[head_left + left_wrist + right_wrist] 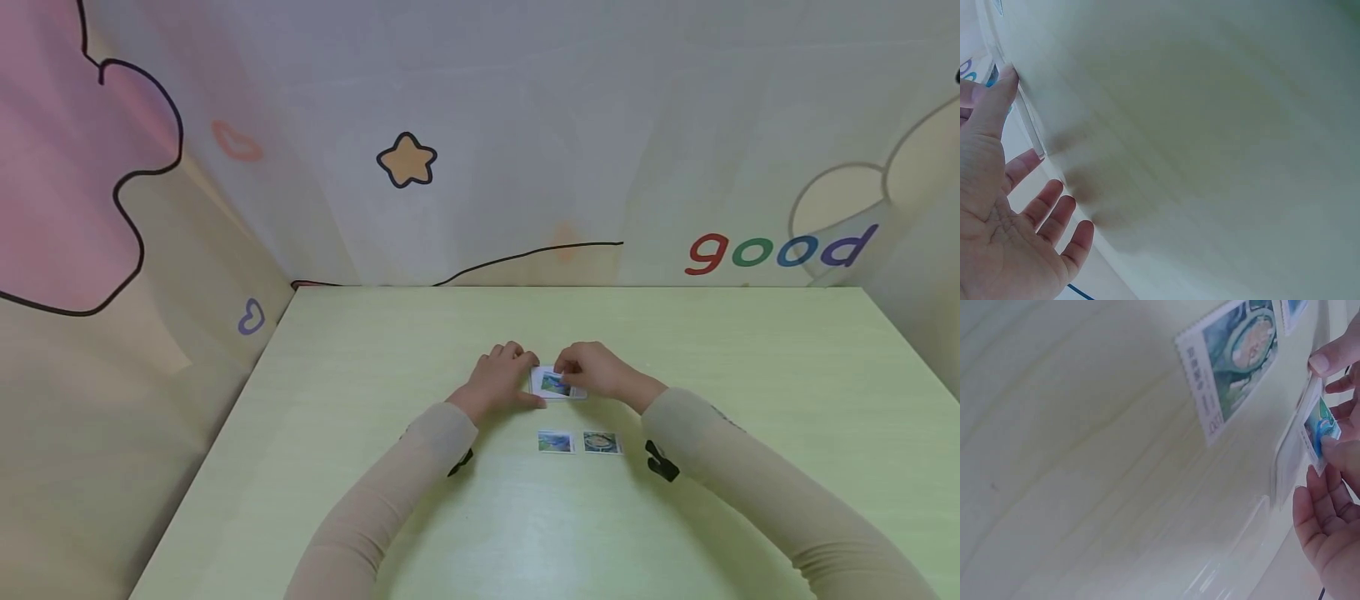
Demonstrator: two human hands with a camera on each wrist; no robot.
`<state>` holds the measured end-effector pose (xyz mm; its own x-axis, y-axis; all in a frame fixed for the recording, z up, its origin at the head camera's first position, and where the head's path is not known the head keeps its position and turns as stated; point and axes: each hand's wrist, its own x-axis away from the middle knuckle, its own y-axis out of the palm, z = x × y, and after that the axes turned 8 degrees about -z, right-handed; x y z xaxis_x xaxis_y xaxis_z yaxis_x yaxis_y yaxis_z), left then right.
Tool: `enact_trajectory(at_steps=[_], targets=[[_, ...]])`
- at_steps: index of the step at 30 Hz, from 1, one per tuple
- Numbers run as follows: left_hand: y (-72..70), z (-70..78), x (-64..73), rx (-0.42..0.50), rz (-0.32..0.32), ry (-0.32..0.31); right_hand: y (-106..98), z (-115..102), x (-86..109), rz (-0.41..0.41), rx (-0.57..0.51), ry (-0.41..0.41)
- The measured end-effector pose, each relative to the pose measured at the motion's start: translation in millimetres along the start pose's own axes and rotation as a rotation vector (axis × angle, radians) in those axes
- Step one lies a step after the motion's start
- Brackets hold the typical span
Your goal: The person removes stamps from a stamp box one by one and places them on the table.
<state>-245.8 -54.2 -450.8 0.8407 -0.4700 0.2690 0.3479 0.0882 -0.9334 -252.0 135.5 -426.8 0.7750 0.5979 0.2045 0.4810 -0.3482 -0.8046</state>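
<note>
My left hand (497,380) holds a flat white pack (536,383) by its left end, thumb at the near edge and index finger at the far edge. Above the pack, my right hand (602,372) pinches a blue-green postage stamp (554,383) between thumb and fingers. In the right wrist view that stamp (1319,428) is tilted over the pack (1288,456); whether they touch I cannot tell. Closer to me lie two more stamps face up, side by side: a blue-green stamp (555,442) and a stamp with a round green motif (602,442).
The pale wood-grain table (337,358) extends around the hands. A clear plastic edge (1235,550) shows near the pack in the right wrist view. Behind the table hangs a printed backdrop (525,150) with a star and the word "good".
</note>
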Motion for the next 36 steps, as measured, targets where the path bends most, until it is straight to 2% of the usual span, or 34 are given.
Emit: enact_trajectory(at_steps=[12, 21, 28, 36], targets=[[1.5, 0.5, -0.4, 0.008, 0.003, -0.012, -1.1, -2.9, 6.8, -0.003, -0.049, -0.007], [1.2, -1.3, -0.5, 0.002, 0.013, 0.012, -3.9, -1.2, 18.9, 0.022, -0.062, -0.059], [0.9, 0.3, 0.6, 0.012, 0.007, 0.008, -4.3, 1.9, 31.3, -0.001, -0.063, -0.062], [-0.3, 0.7, 0.7, 0.014, 0.007, 0.013, -3.7, -6.1, 47.4, -0.05, -0.107, -0.051]])
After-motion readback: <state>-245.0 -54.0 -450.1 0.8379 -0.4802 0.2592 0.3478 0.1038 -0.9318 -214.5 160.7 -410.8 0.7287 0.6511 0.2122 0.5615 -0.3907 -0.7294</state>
